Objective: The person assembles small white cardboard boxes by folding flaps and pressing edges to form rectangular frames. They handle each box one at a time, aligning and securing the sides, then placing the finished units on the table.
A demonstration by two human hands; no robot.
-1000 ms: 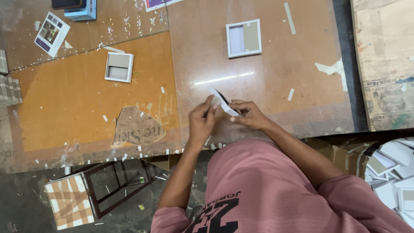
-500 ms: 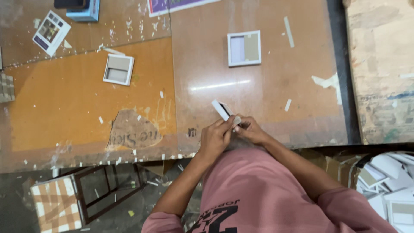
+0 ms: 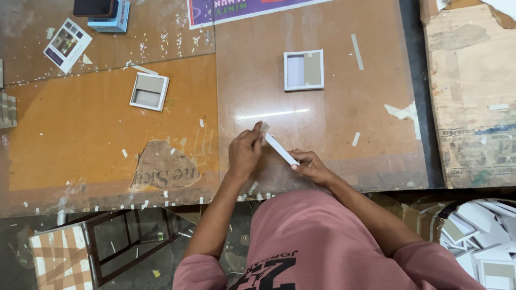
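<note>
Mid-fold on thin white card (image 3: 280, 149), left hand (image 3: 244, 153) and right hand (image 3: 312, 167) pinching its ends, near side of white frame (image 3: 304, 70); next, probably firm creasing on table (image 3: 344, 134).

Thin white strip (image 3: 279, 148), tilted, pinched both ends.

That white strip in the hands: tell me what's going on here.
A person in a pink shirt holds a thin white strip over a worn brown table. The left hand pinches its upper end and the right hand grips its lower end. Two small white frames lie flat farther back, one straight ahead, the other off to the left.
</note>
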